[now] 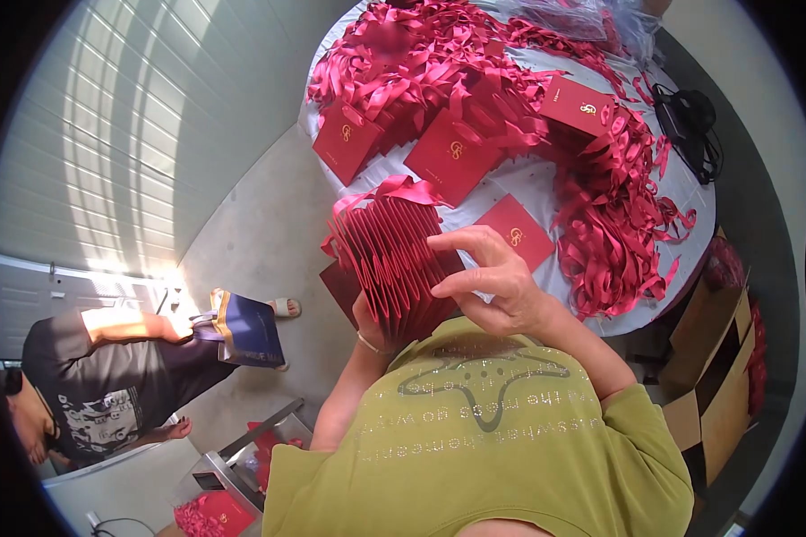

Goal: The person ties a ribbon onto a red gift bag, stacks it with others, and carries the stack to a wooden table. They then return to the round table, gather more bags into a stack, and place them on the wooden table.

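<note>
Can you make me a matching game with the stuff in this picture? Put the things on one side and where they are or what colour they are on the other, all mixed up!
Things:
1. stack of bags
2. ribbons
3. box
4. cords

Places and colours:
A. brown, down beside the table
B. black, near the table's edge
C. red, held in the left hand
D. red, heaped loose on the table

Right pairs: 1-C, 2-D, 3-A, 4-B
</note>
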